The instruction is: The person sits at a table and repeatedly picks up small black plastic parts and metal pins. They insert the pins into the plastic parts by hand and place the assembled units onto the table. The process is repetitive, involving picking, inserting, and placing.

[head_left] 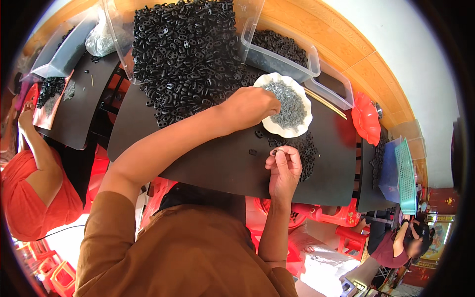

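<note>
My left hand (251, 108) reaches across to a white scalloped bowl (308, 119). Its fingers are curled down at small grey slivers (288, 105) heaped in the bowl; whether they pinch any is hidden. Nearer to me, my right hand (285, 171) is raised above the dark table (222, 163), its thumb and fingertips closed on a small black plastic piece (277, 152). Loose black pieces (307, 153) lie behind and beside that hand. A large heap of black two-holed oval pieces (183, 59) spreads at the far left of the bowl.
Clear plastic tubs (311, 62) stand along the back. Wooden chopsticks (326, 103) lie right of the bowl, near a red scalloped dish (366, 119). A teal basket (405, 175) stands far right. One person in red (37, 193) sits left; another (396, 247) is at lower right.
</note>
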A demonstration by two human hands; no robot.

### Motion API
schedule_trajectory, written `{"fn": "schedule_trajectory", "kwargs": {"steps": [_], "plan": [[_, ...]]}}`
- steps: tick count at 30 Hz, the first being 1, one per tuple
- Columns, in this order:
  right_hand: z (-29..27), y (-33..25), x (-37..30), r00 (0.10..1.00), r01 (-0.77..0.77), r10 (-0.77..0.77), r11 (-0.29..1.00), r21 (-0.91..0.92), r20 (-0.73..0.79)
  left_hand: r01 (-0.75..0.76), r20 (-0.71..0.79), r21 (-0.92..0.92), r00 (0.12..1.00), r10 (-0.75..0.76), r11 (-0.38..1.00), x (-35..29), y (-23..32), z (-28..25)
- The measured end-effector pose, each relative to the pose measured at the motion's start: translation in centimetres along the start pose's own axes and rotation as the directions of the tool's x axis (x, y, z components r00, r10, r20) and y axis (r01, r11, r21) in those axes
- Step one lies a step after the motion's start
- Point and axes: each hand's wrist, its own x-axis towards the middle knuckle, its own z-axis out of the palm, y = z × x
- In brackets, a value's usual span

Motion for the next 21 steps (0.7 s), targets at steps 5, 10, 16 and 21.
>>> {"fn": "schedule_trajectory", "kwargs": {"steps": [5,10,16,21], "plan": [[0.2,0.0,0.1,0.999,0.018,-0.019,0.999,-0.032,-0.034,-0.084,-0.205,0.035,0.975,0.09,0.996,0.6,0.0,1.5],[0.5,0.0,-0.4,0.986,0.15,-0.165,0.944,-0.293,-0.029,0.165,0.118,-0.458,0.985,-0.124,0.874,-2.8,3.9,0.6],[1.3,0.0,-0.9,0.986,0.167,-0.154,0.933,-0.317,0.066,0.373,0.231,-0.588,0.928,-0.293,0.718,-5.9,4.3,0.5],[1.9,0.3,-1.7,0.994,0.091,-0.069,0.956,-0.278,0.088,0.431,0.238,-0.666,0.896,-0.374,0.609,-7.8,4.4,0.4]]}}
